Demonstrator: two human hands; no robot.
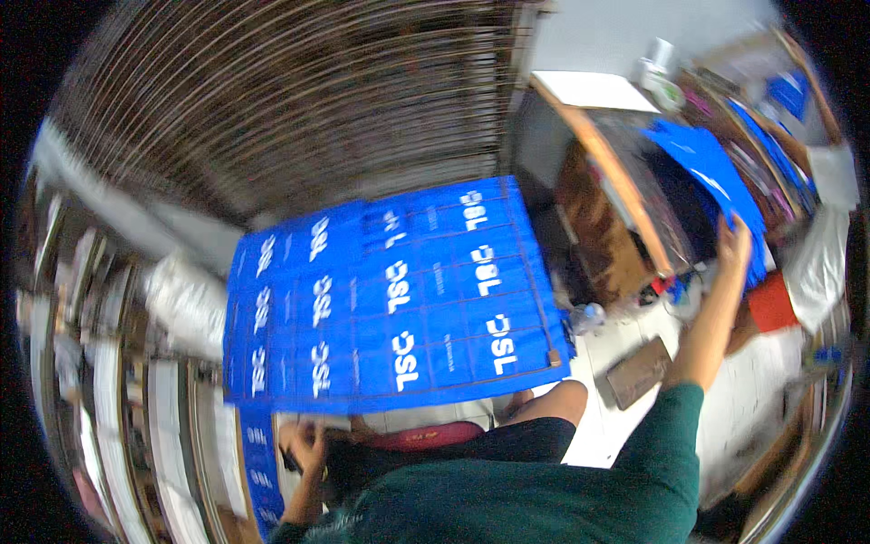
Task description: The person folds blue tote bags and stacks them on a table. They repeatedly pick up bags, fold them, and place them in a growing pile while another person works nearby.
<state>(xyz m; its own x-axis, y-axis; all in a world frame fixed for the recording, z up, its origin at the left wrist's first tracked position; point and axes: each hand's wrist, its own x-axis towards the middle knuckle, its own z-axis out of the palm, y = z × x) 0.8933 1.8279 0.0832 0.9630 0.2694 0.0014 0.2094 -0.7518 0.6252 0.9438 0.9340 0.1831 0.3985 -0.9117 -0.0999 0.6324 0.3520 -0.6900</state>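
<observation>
At the far right, blue cloth (709, 165), long axis sloping down to the nearer right hand (736, 243), is touched near its lower end, grip unclear; whether anything is held by the low-set left hand (310, 446) cannot be told.

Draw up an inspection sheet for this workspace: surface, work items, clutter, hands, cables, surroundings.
Surface: blue printed sheet spread out, white lettering and grid lines; its support is hidden.
Work items: the sheet, plus blue pieces at right.
Clutter: brown block and clear bottle-like thing on the white floor.
Hands: right hand at the blue pieces, grip unclear; left hand near the sheet's near edge, at left, fingers curled, blurred.
Cables: nothing seen.
Surroundings: slatted structure beyond the sheet; white bundle at left.
</observation>
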